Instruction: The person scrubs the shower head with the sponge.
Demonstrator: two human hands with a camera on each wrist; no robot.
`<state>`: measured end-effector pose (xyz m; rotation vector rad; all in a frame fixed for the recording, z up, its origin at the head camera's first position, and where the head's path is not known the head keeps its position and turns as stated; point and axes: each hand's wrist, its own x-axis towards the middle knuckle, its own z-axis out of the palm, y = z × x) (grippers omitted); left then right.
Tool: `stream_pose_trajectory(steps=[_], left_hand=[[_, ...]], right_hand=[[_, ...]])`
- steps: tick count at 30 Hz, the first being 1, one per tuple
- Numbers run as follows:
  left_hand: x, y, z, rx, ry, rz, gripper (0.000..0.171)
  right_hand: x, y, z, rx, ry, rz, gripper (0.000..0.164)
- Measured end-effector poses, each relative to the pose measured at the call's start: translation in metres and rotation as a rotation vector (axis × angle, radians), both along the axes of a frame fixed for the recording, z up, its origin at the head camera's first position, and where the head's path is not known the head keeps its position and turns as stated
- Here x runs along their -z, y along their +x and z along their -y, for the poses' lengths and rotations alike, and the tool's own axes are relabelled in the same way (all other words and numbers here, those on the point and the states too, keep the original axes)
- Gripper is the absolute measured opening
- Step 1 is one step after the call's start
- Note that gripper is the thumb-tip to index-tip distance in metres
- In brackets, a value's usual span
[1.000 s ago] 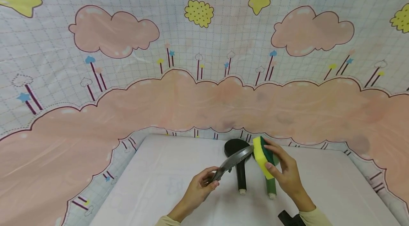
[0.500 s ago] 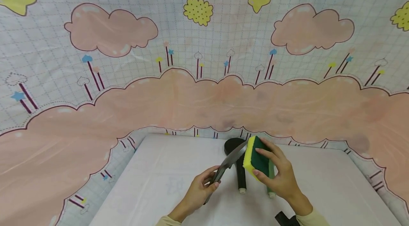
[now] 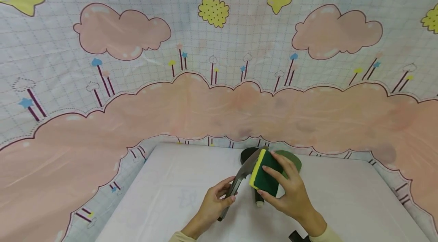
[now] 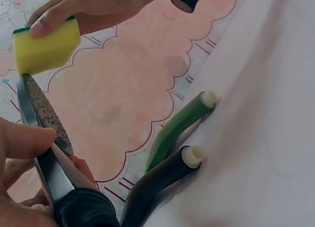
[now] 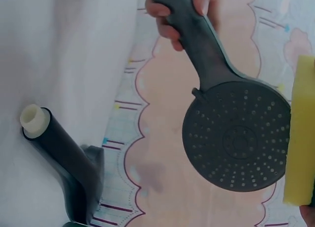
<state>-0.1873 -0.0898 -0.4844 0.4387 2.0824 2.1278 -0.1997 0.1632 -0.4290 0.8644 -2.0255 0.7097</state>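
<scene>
My left hand [image 3: 215, 200] grips a grey shower head [image 5: 236, 143] by its handle, lifted above the white table with the head pointing up and away. In the right wrist view its nozzle-dotted face shows. My right hand [image 3: 291, 192] holds a yellow and green sponge [image 3: 268, 173] between thumb and fingers. The sponge's yellow side [image 4: 47, 49] touches the shower head's rim. Behind them on the table lie a black shower head [image 3: 247, 154] and a green one [image 3: 292, 160], both partly covered by the sponge and right hand in the head view.
The white table [image 3: 164, 189] backs onto a patterned cloth [image 3: 219, 113] with clouds and stars. The handle ends of the green [image 4: 179, 123] and black [image 4: 162, 180] shower heads point toward me. A dark object [image 3: 297, 236] sits by my right wrist.
My right hand has moved left with the sponge, turning it so more green faces me. The left hand has tipped the shower head slightly more upright. More of the green shower head's disc now shows.
</scene>
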Motion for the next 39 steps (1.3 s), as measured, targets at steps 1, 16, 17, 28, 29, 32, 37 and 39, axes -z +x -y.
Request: stream_pose_trajectory(steps=[1,16,17,28,29,32,37,39], left_hand=[[0.000,0.000,-0.001,-0.008,0.008,0.009,0.058],[-0.005,-0.004,-0.011,0.063,0.176,0.183,0.063],[-0.005,-0.004,-0.012,0.069,0.188,0.190,0.063],[-0.012,-0.001,-0.021,0.092,0.213,0.189,0.063],[-0.013,-0.001,-0.022,0.093,0.214,0.194,0.063],[-0.016,0.001,-0.023,0.110,0.230,0.210,0.064],[-0.019,0.004,-0.025,0.171,0.283,0.238,0.067],[-0.019,0.004,-0.025,0.189,0.295,0.242,0.067]], right_hand=[[0.000,-0.001,0.000,0.002,0.002,-0.009,0.057],[-0.001,-0.021,-0.007,0.002,-0.068,-0.130,0.059],[-0.001,-0.022,-0.007,0.005,-0.070,-0.135,0.059],[0.004,-0.022,-0.003,0.035,-0.054,-0.216,0.056],[0.004,-0.022,-0.003,0.036,-0.048,-0.224,0.056],[0.006,-0.020,0.000,0.033,-0.032,-0.246,0.054],[0.010,-0.018,0.002,0.018,-0.008,-0.252,0.052],[0.012,-0.017,0.003,0.015,0.000,-0.244,0.052]])
